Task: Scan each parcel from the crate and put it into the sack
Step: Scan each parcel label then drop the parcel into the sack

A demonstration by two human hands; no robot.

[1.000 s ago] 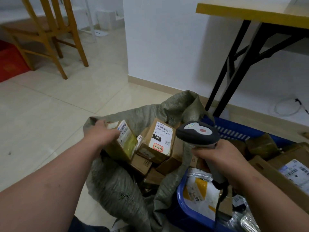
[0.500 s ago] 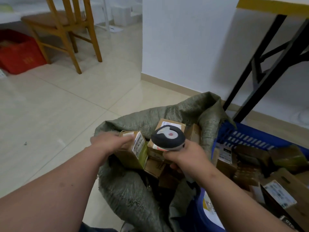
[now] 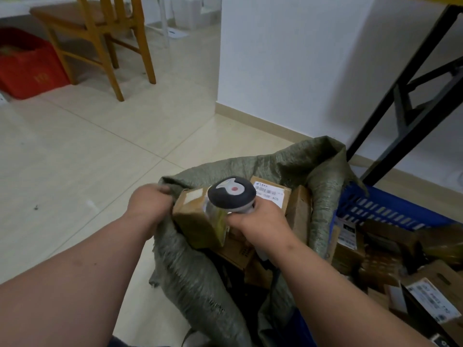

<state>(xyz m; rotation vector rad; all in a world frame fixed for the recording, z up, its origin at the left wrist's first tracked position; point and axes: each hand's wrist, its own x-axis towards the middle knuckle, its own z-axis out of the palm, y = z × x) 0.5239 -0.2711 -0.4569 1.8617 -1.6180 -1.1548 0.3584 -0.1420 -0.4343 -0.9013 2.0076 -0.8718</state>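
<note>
Parcel (image 3: 200,219), frame centre: left hand (image 3: 147,206) grips its far side, over sack (image 3: 190,271). Right hand (image 3: 255,221), fingers wrapped on scanner (image 3: 231,194). Risk: loose one-handed hold, parcel tips outside sack.

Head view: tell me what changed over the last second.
The right hand swung the scanner left from over the blue crate to the small box above the sack. The left hand turned that box, label now hidden. Both grips stayed; the sack's other parcels kept their places.

White label (image 3: 268,193) on a box in the sack — digits "405" partly readable; other labels too blurred.
</note>
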